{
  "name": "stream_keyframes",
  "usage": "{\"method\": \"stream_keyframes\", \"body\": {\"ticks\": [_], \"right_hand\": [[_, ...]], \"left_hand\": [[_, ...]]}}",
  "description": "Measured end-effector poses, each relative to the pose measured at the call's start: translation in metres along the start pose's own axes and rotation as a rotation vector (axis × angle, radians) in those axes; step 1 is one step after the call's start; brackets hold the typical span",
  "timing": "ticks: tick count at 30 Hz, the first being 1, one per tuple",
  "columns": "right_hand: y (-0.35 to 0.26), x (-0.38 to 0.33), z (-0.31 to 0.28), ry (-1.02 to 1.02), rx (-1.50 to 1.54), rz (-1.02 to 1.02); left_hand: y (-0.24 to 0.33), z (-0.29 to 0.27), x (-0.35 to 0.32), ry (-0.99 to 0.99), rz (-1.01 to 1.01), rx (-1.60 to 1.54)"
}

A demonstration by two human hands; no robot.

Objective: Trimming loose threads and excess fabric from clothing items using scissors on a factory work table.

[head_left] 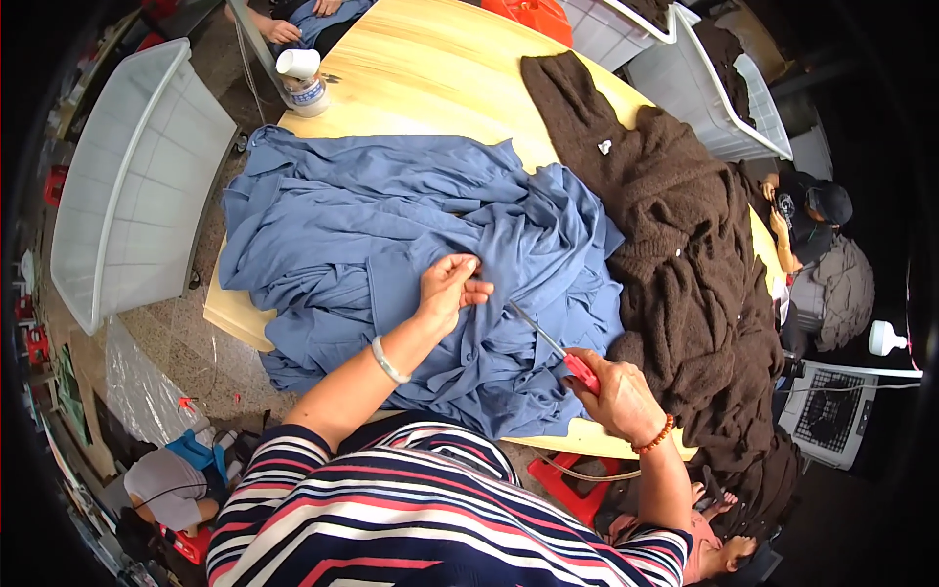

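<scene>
A heap of blue cloth (333,230), apparently a garment, lies rumpled across the table in front of me. My left hand (450,292) is over its middle, with thumb and forefinger pinched together at a fold of the cloth and the other fingers curled. In my right hand (626,399), at the heap's lower right edge, is a red-handled tool (581,373) with a long thin metal shaft. Its tip points up and left onto the blue cloth, a little right of my left hand. Whether it is scissors or another tool does not show clearly.
Dark brown knitted garments (685,264) cover the right side of the wooden table (421,59). A cup (298,65) sits on a container at the far left edge. White plastic bins (137,186) stand around. Other people sit nearby; a red stool (577,489) is beneath the near edge.
</scene>
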State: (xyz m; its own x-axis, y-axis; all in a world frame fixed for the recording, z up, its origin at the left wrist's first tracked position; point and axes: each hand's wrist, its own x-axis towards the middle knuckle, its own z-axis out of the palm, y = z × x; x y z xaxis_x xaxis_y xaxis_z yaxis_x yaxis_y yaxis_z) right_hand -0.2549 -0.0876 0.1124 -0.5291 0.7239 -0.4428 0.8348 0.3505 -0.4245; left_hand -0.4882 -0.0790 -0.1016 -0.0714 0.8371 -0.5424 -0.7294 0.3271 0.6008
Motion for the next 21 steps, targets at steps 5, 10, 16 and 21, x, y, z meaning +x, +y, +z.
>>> {"method": "stream_keyframes", "body": {"ticks": [5, 10, 16, 21], "right_hand": [[-0.004, 0.012, -0.015, 0.018, -0.037, 0.030], [-0.013, 0.030, -0.012, -0.015, -0.004, -0.049], [-0.011, 0.036, -0.003, 0.029, 0.022, -0.084], [-0.005, 0.031, -0.007, 0.085, 0.081, -0.026]], "left_hand": [[0.013, 0.004, -0.009, 0.028, -0.055, -0.051], [0.037, -0.003, 0.020, 0.168, -0.424, -0.035], [0.008, 0.021, -0.014, 0.045, -0.016, 0.443], [-0.009, 0.050, -0.067, -0.465, -0.095, 0.520]]}}
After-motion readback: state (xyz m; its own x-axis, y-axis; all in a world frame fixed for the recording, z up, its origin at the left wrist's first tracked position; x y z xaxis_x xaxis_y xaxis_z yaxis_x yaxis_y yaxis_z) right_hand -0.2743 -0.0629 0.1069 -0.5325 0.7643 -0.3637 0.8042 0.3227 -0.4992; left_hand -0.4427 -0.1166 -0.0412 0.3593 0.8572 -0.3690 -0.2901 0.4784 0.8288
